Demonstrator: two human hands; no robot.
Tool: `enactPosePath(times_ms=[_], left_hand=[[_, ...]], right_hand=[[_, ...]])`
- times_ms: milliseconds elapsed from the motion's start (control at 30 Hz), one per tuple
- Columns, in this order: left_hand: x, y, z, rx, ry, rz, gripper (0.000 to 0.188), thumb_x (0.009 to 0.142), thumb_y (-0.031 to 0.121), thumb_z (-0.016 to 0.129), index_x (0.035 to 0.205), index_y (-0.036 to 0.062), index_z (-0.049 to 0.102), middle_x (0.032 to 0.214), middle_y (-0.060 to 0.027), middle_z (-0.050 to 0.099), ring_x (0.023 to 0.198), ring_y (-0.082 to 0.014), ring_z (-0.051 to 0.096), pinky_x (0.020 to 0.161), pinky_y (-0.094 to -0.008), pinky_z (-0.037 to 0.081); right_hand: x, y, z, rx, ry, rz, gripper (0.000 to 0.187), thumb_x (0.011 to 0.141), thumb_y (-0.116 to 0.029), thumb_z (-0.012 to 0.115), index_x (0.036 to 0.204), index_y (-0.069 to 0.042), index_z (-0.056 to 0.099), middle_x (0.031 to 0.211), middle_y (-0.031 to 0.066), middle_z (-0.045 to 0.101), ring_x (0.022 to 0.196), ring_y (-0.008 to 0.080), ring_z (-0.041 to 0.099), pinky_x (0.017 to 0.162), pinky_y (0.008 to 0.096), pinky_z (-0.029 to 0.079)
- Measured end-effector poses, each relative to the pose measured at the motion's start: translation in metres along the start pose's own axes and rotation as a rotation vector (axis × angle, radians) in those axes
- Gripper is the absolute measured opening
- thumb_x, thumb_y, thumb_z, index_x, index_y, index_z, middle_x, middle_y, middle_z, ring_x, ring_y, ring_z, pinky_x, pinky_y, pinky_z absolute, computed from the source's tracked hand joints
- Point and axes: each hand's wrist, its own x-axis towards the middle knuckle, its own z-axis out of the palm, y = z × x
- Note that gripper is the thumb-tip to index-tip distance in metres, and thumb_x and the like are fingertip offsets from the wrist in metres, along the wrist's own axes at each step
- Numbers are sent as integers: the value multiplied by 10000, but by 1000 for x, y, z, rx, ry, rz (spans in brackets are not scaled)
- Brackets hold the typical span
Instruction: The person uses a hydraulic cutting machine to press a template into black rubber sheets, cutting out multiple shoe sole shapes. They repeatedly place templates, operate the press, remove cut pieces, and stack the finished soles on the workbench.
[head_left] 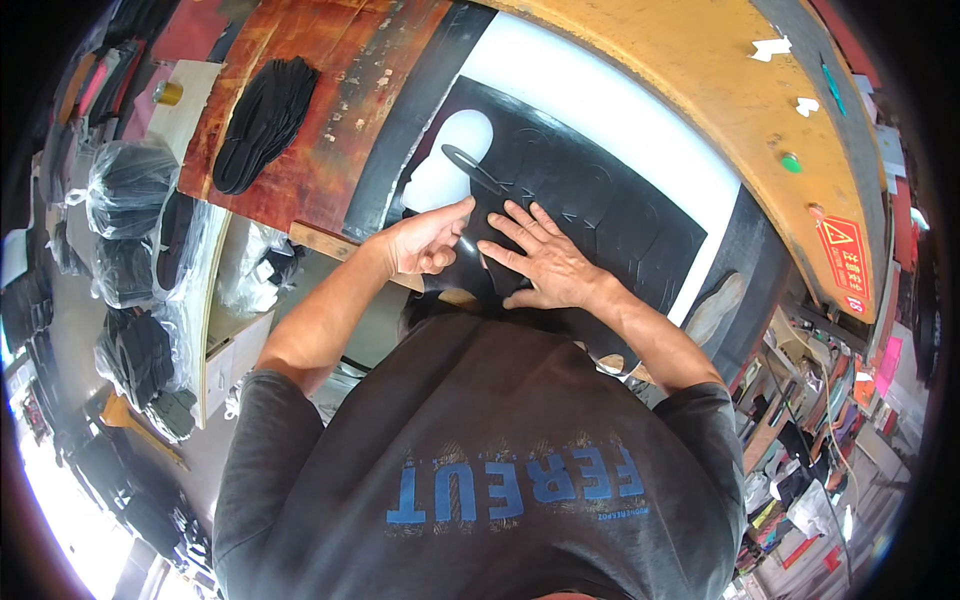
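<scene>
A black sheet [640, 215] lies on a white board [700, 170], with curved outlines and small notches marked in it. My right hand [550, 262] rests palm down on its near part, fingers spread. At the sheet's left edge is my left hand [425, 242], its index finger stretched forward and the other fingers curled; whatever they pinch is hidden. Just beyond both hands, a narrow black loop-shaped piece [463, 158] lies across the edge of a rounded, sole-shaped gap, where the white board shows through.
To the left, a stack of black sole-shaped pieces [265, 125] lies on a reddish-brown board [345, 75]. A yellow machine beam [700, 65] spans the far side. At right sits a grey sole-shaped piece [715, 308]. Plastic-wrapped bundles [130, 200] stand at far left.
</scene>
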Motion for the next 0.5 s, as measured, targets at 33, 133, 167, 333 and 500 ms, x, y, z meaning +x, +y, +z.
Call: enactPosePath(times_ms=[33, 133, 167, 333, 500], left_hand=[[-2, 2, 1, -1, -23, 14, 711, 940, 857, 599, 968, 154, 500, 749, 25, 439, 509, -64, 455, 392, -202, 233], [-10, 5, 14, 35, 16, 65, 715, 1008, 802, 546, 1082, 94, 607, 832, -28, 625, 504, -74, 492, 399, -206, 265], [-14, 6, 20, 72, 19, 93, 718, 1030, 779, 531, 1126, 74, 627, 888, -48, 681, 504, -77, 506, 399, -205, 278], [-21, 8, 42, 175, 175, 153, 551, 1129, 563, 523, 1231, 40, 666, 1074, -106, 789, 538, -83, 582, 405, -207, 355], [-13, 6, 46, 106, 257, 208, 422, 1141, 449, 553, 1206, 49, 671, 1104, -84, 784, 602, -88, 638, 440, -215, 405]], right_hand=[[1, -1, 2, 14, 69, -5, 922, 825, -463, 903, 1629, -253, 501, 1700, 174, 418, 1610, 451, 309, 1319, 626, 230], [2, 4, 4, 98, 297, -28, 815, 852, -317, 901, 1572, -168, 550, 1578, 188, 548, 1491, 437, 499, 1242, 606, 389], [2, 7, 2, 188, 351, -13, 789, 859, -286, 893, 1560, -146, 557, 1552, 191, 572, 1466, 430, 531, 1227, 586, 420], [-3, 14, -15, 300, 419, 28, 755, 783, -19, 823, 1499, -98, 595, 1494, 169, 625, 1410, 403, 591, 1150, 463, 545], [-3, 8, -19, 322, 442, -3, 754, 736, 120, 635, 1463, -76, 624, 1499, 189, 626, 1393, 388, 610, 1152, 461, 545]])
